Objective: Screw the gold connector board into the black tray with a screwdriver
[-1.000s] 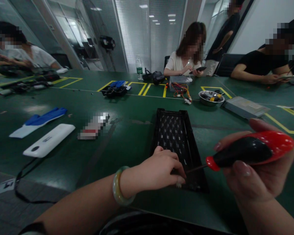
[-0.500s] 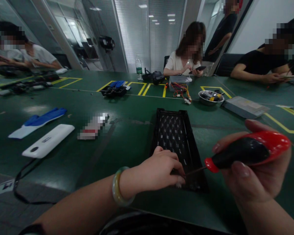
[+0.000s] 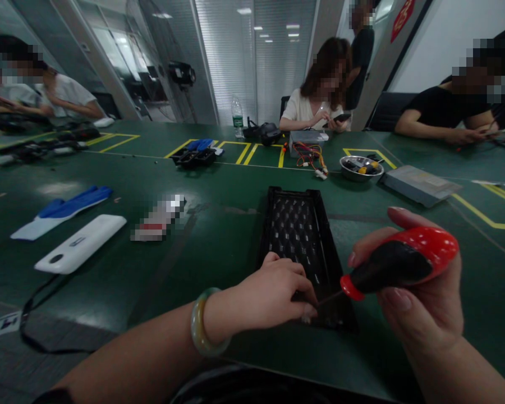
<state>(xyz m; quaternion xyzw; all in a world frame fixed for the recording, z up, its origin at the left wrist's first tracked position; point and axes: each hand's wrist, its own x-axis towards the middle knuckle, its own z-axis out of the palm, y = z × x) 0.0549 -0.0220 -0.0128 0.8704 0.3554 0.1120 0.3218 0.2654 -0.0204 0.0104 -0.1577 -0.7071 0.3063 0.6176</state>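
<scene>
Looking from the left side, I see a blue glove [image 3: 73,201] and a white flat device [image 3: 81,244] lying on the green counter [image 3: 219,191], well apart from the work, I tell my colleague on the line.

"And the hands?" the colleague asks.

"The left hand [image 3: 273,292], with a bracelet [image 3: 202,321] on the wrist, lies on the near end of the black perforated panel [image 3: 297,224], which is flat on the counter in the middle. Its fingers are bent down around the spot where the tool tip arrives. If they pinch a small screw there, I cannot tell. To the right, the right hand [image 3: 425,320] is wrapped firmly around the red and black handle of the screwdriver [image 3: 398,261]. The thin shaft goes slanted to the left and meets the panel just beside the left fingertips."

"What does this work need, in your opinion?"

"I judge that the tip must sit fully in its place before any turning. The shaft is better more upright than now, with the pressure along it, so it does not slip toward the fingertips. The left hand should press the panel flat, so it cannot slide on the counter."
</scene>
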